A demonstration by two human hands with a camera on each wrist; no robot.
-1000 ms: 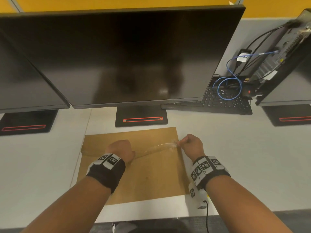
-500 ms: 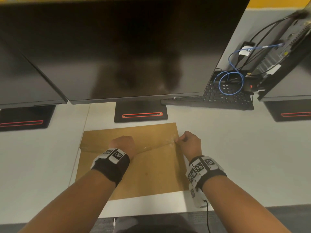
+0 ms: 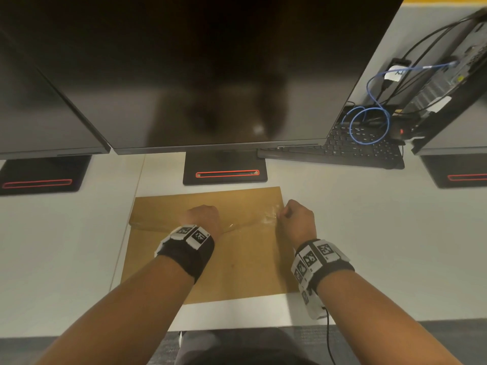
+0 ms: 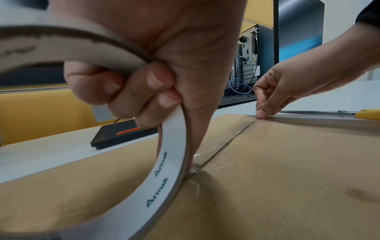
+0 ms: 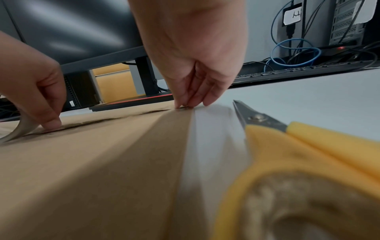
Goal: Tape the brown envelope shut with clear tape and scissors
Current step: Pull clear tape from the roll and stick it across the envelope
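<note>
the brown envelope (image 3: 210, 259) lies flat on the tabletop (image 3: 369, 246) in front of the monitor stand (image 3: 225, 171), its flap folded down so the seam runs left to right between the two hands. the left hand (image 4: 154, 73) has its grip curled round the tape roll (image 4: 170, 162), fingers through the core, and holds the roll on edge with its rim down on the seam near the middle of the envelope, which looks meant to keep the strip taut and low. a stretch of clear tape (image 3: 253, 223) runs from there along the flap edge to the right hand (image 5: 197, 68), whose fingertips (image 5: 188, 104) pinch the tape's free end down at the envelope's right edge, likely to anchor it before smoothing. the scissors (image 5: 287, 146), with yellow handles, lie untouched on the tabletop just beside that edge, under the right wrist, so they seem kept close for cutting the strip from the roll, a step not yet done.
</note>
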